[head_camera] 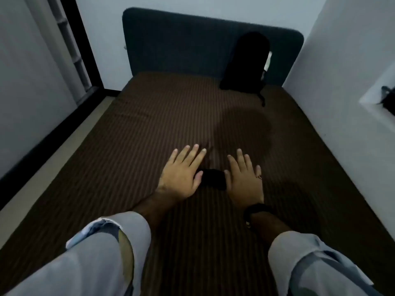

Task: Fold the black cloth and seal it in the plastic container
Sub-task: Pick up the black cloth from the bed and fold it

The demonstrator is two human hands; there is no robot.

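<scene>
**A:** What does the head view show of the hands and the cloth?

**B:** From above, both hands lie flat, palms down, fingers spread, on a brown striped bed sheet (149,129). The left hand (181,175) and the right hand (243,178) flank a small dark bundle, the black cloth (213,178). Neither hand grips anything; the fingers are apart and holding nothing

**A:** Which way does the cloth lie from each hand?

**B:** It sits between the two thumbs, touching or just beside both. Its long axis looks to run left to right, though the dim light blurs its edges. Both hands seem equally near

**A:** Is the plastic container visible?

**B:** No. Only a black backpack (245,63) leans against the dark headboard (171,39), well apart from the hands. I judge the cloth already folded small
</scene>
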